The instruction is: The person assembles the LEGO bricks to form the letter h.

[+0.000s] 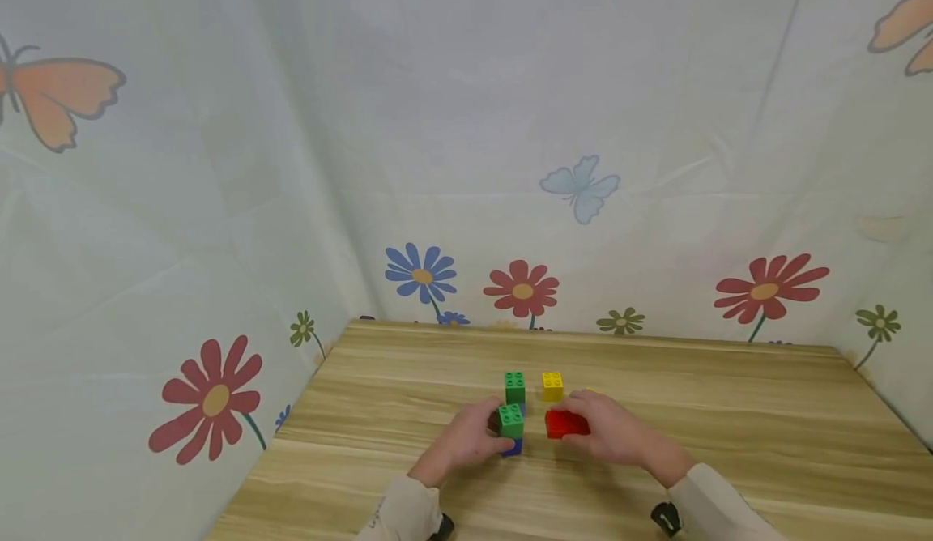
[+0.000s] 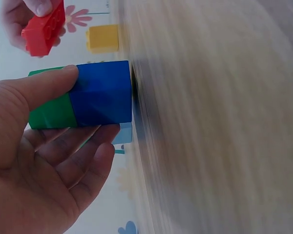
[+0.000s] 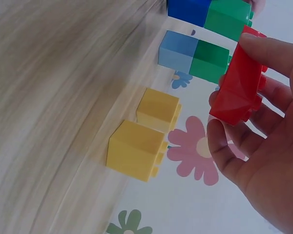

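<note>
My left hand (image 1: pixel 466 437) grips a two-brick stack, thumb on one side and fingers on the other. A green brick (image 2: pixel 51 105) forms its top and a dark blue brick (image 2: pixel 103 92) its bottom, upright at the tabletop. My right hand (image 1: pixel 615 434) holds a long red brick (image 3: pixel 238 80) between thumb and fingers, off the table and just right of the stack. Its studs (image 3: pixel 259 100) face the palm side in the right wrist view. Behind the held stack stands another stack, a green brick (image 3: pixel 210 61) on a light blue brick (image 3: pixel 177 51).
Beyond the red brick stands a yellow brick (image 1: pixel 552 385). A second yellow brick (image 3: pixel 136 151) stands close to it, mostly hidden by my right hand in the head view. The wooden table (image 1: pixel 408 363) meets a flower-printed curtain (image 1: pixel 466 160) at its back edge.
</note>
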{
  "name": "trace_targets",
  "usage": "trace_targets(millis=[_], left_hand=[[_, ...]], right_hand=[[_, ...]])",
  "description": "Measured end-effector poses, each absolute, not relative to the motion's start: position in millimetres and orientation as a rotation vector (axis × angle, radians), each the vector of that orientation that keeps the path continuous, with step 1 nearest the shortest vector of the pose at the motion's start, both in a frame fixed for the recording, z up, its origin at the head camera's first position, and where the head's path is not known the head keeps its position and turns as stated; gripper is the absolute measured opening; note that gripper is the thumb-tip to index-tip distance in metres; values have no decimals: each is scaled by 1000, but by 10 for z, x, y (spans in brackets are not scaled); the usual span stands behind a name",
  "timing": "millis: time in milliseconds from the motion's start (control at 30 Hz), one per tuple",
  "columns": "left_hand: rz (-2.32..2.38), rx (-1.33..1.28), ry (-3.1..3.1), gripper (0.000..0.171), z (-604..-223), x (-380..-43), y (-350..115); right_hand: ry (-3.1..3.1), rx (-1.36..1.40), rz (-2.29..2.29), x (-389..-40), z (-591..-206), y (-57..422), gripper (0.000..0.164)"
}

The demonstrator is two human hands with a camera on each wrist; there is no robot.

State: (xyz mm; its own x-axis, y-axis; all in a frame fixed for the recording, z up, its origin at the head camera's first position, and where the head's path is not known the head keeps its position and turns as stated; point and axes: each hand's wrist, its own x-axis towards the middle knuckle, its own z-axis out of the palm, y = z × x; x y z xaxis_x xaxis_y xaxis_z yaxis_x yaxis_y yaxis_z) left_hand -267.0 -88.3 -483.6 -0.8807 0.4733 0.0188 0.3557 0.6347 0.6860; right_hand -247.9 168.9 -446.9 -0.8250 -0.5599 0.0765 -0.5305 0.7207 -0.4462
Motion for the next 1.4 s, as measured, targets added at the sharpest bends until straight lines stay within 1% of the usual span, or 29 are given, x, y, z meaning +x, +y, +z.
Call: trace_targets(millis=[133,433,700,1000,1400], left_hand=[[1070,696,2684,35,-4845,-2672,-865],[1053,662,2636,34,-4853,-2669,-807],[1031,662,2626,35,-4854,-2655,-802],[1077,745,2575,28,-4866,-2655,-791],[1102,747,2547,29,-4875,-2636,-767]], right_hand=[[2863,-922,-711,-2484,-4456,1676,36],[2855,-968,-729,-2483,-4423,1641,35],[2849,-990,-751,-2466,-4410,1603,37],[2842,-988,-778,-2444,-4398,1530,39],[2817,-1022,-755,-2461,-4385,1435,43]])
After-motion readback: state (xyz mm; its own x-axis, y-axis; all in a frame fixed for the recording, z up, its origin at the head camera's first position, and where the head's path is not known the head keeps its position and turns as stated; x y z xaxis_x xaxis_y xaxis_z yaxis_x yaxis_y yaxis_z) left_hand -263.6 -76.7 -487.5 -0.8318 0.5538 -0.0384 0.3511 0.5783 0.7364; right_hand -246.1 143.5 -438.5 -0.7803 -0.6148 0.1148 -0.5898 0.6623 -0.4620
